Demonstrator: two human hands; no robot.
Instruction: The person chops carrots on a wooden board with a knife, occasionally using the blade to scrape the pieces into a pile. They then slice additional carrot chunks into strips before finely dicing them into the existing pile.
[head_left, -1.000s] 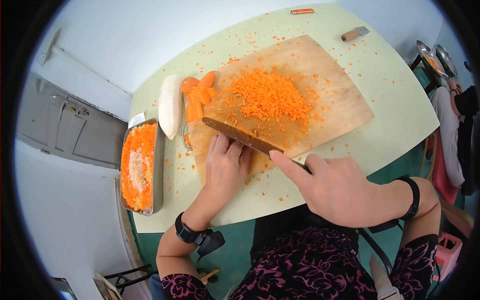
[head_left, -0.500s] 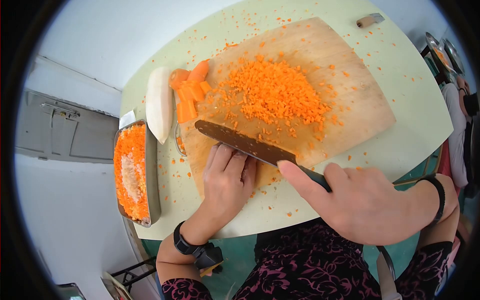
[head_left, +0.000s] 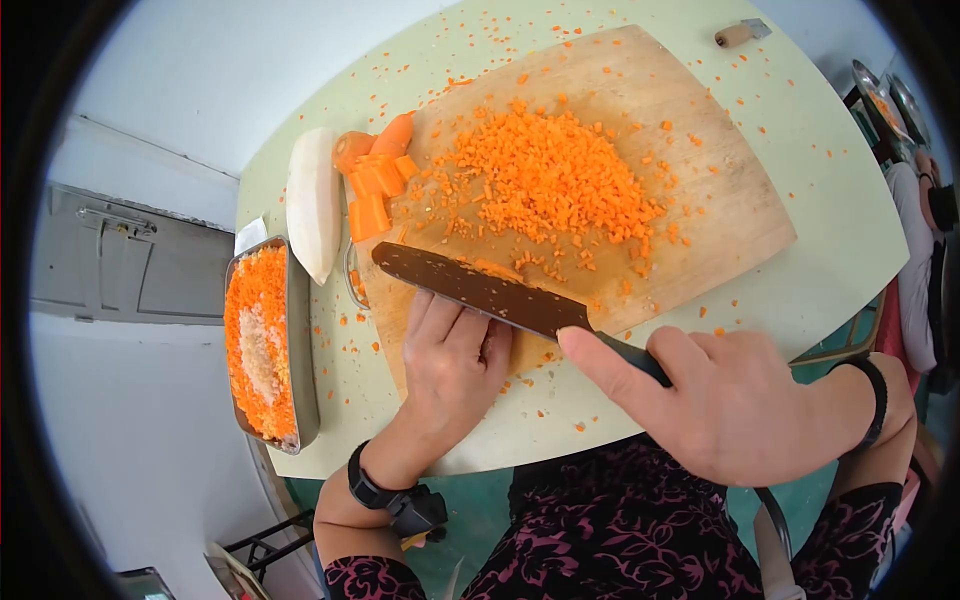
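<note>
Where the knife (head_left: 480, 290) is held: its handle is closed on by the right hand (head_left: 725, 400), with one finger laid along the blade's heel; if that finger is slid on wet juice, the blade could be twisted.
Left hand: its fingers are curled down beside the blade, very near it; whether anything is gripped under them cannot be told, as the fingertips are partly hidden. A knuckle could be nicked if a fingertip is left untucked.
Carrot slice (head_left: 495, 268): it is seen just beyond the blade, partly covered by it; a skewed cut could be caused if it is rolled or slid.
Minced carrot (head_left: 560, 175): it is heaped on the cutting board (head_left: 700, 110), with crumbs scattered to the bench (head_left: 850, 220); more could be pushed off by a wide sweep of the blade.
Carrot chunks (head_left: 375, 180): they are gathered at the board's left edge, beside the white radish (head_left: 314, 205); they could be knocked by the knife tip.
Metal tray (head_left: 305, 370): it is filled with orange and pale bits and set near the bench's left edge; it could be tipped if bumped by the left forearm.
</note>
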